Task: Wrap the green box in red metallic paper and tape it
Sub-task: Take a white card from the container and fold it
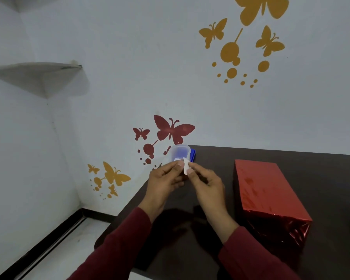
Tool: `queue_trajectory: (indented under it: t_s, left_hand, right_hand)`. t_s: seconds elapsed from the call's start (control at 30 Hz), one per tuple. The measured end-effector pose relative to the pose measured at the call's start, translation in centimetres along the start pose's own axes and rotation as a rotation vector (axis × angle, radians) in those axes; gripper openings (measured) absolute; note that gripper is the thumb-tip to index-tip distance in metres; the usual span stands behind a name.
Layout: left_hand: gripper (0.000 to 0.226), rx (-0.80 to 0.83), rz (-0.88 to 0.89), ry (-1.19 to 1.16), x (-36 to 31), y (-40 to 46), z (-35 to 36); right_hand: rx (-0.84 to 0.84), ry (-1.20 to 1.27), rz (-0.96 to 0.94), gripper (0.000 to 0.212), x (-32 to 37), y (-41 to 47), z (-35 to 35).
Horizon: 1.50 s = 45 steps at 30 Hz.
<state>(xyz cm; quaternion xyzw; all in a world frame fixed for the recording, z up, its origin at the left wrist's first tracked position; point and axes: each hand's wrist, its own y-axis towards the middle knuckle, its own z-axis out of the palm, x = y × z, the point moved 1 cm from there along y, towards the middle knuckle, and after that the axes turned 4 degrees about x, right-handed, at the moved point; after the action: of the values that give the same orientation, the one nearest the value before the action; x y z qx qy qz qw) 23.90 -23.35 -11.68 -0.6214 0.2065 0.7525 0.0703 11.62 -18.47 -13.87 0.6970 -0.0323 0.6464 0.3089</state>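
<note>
At centre frame our left hand point(166, 178) and right hand point(206, 182) pinch a tape piece point(186, 168) (flimsy, sticky); the slippery foil-wrapped box point(267, 190) lies at right, apart.

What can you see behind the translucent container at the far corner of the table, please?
A blue object shows just behind the translucent container; most of it is covered, so I cannot identify it. Beyond is the wall with red butterfly decals.

Open dark table point(321, 168) behind and right of the red-wrapped box point(265, 190). Bare strip between box and both hands, left hand point(162, 184), right hand point(208, 184). Far corner blocked by translucent container point(179, 152).
</note>
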Motion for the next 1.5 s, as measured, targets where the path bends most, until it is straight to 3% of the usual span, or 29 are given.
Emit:
queue_trajectory:
  t_s: [0.27, 0.77, 1.03, 1.5]
  left_hand:
    - [0.029, 0.081, -0.240, -0.365, 0.6, -0.2, -0.7]
    - [0.042, 0.121, -0.306, -0.405, 1.2, 0.0, -1.2]
    - [0.029, 0.135, -0.368, -0.491, 1.2, -0.1, -1.4]
    - [0.035, 0.120, -0.371, -0.471, 0.9, -0.2, -1.5]
  right_hand:
    - [0.031, -0.038, -0.081, 0.023, -0.6, 0.2, 0.1]
    - [0.107, 0.099, -0.060, 0.018, -0.6, -0.1, -0.3]
    - [0.154, 0.179, -0.011, 0.024, -0.5, -0.1, -0.4]
    - [0.180, 0.215, 0.045, 0.020, -0.7, 0.0, -0.6]
